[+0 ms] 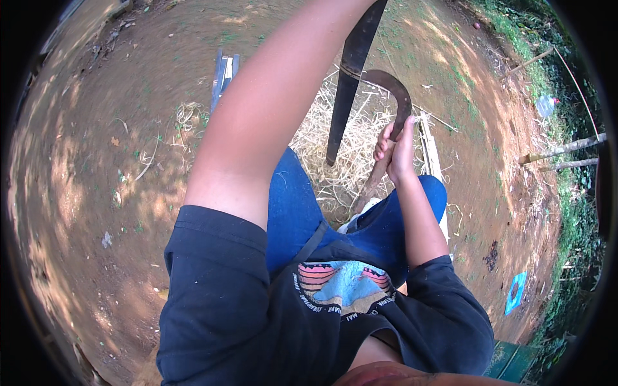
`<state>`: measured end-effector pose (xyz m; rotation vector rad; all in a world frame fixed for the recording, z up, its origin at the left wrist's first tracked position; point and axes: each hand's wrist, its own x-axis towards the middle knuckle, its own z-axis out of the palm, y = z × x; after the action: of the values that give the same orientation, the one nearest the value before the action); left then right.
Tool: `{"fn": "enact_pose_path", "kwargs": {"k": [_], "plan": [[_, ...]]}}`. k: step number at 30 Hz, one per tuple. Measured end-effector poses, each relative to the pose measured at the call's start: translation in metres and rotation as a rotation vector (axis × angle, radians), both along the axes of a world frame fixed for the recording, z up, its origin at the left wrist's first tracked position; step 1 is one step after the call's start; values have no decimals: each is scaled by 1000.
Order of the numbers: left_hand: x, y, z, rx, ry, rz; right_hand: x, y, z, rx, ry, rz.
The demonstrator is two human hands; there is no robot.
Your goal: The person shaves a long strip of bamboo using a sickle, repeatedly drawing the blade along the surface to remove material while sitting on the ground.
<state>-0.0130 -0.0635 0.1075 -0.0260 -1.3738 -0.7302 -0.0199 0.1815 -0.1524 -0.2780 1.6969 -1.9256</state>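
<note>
Curved sickle (pixel 394 96) stands upright between the knees, wooden handle (pixel 375 183) down toward the lap, hooked blade up. Right hand (pixel 396 151) has its fingers wrapped tight around the handle just under the blade. Long dark blade (pixel 351 77) lies across the sickle's curve; left hand is out of frame above, grip can't tell. Looks like edge work mid-stroke; next pass needs the sickle held steady. Straw pile (pixel 335 145) on the dirt ground (pixel 96 161) below.
</note>
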Motion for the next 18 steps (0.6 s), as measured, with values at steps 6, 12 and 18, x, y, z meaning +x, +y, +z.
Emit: {"fn": "enact_pose_path", "kwargs": {"k": [6, 12, 18], "plan": [[-6, 1, -1, 1, 57, -53, 16, -47, 43, -174, 186, 188], [-19, -4, -1, -12, 117, 0, 23, -69, 57, -287, 183, 276], [-36, -2, 0, -26, 114, 11, 17, -67, 50, -385, 135, 297]]}}
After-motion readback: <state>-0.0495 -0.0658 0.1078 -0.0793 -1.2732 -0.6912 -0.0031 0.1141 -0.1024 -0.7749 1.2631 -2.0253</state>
